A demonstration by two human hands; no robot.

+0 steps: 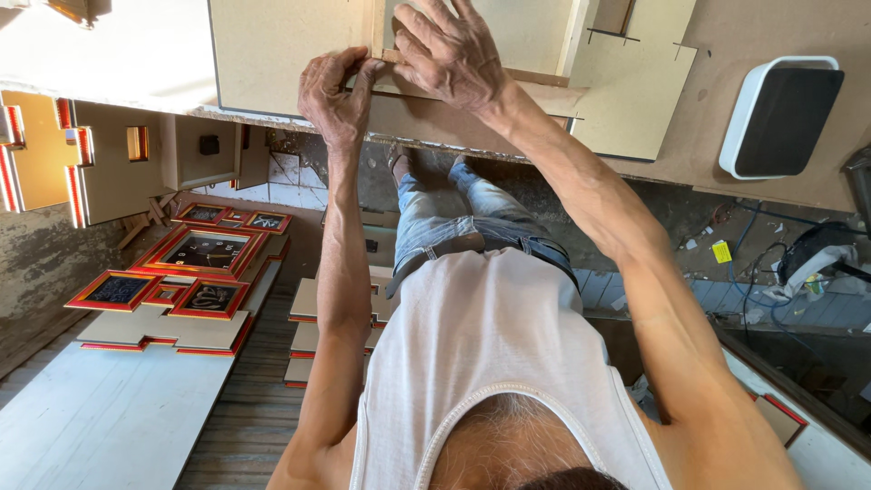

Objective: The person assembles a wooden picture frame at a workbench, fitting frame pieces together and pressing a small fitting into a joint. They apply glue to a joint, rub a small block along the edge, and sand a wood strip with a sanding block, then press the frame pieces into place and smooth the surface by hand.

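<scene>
Overhead, the picture is reading upside down, with the person's own chest in a white vest at six o'clock and both arms reaching toward twelve o'clock. Up there, the left hand (337, 91) is pinching the end of a thin wooden strip (535, 77), thumb and fingers closed narrowly on it at about eleven o'clock. Just beside it at twelve o'clock, the right hand (449, 50) is lying spread and flat, fingers wide, pressing down over the same strip where it is sitting against a pale fibreboard panel (272, 54). That panel is resting on a worn workbench (762, 200), which is running across the top of the view. Toward two o'clock, a white-rimmed tray with a dark inside (780, 116) is sitting on the bench, well apart from both hands. Down at nine o'clock, red-edged framed pieces (195, 263) are lying stacked on a floor of pale boards, and more cut boards are showing near the person's legs at the centre. Cables and scraps are scattering the ground at three o'clock.
</scene>
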